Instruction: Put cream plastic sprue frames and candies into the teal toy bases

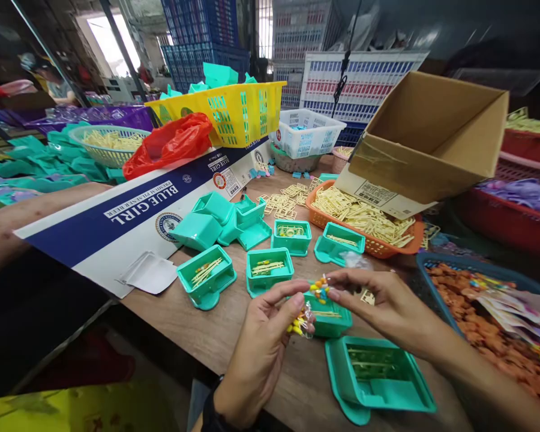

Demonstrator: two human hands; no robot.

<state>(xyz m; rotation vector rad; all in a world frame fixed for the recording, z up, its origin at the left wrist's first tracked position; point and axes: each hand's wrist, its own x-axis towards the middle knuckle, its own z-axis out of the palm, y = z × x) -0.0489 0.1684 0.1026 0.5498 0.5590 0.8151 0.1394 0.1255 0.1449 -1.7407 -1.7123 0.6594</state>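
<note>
Crates and baskets crowded our wooden table (216,336). Four teal trays (269,267) already held sticks and beads; others sat stacked unfilled. Our left hand (263,342) and right hand (382,306) pinched small coloured beads (319,290) above another tray (328,321).

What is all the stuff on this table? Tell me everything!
Small trays: several, teal, middle of the wooden table, some holding thin cream sticks.
Orange basket: one, full of cream plastic pieces, under the cardboard box.
Cardboard box: one, brown, tilted, open.
Yellow basket: one, back, holding teal pieces.
White basket: one, back centre.
Red bag: one, left of the yellow basket.
Blue basket: one, right, holding orange bits.
Tiny beads: a small bunch, mixed colours, pinched between both hands.
Left hand: pinching the beads.
Right hand: pinching the beads.
</note>
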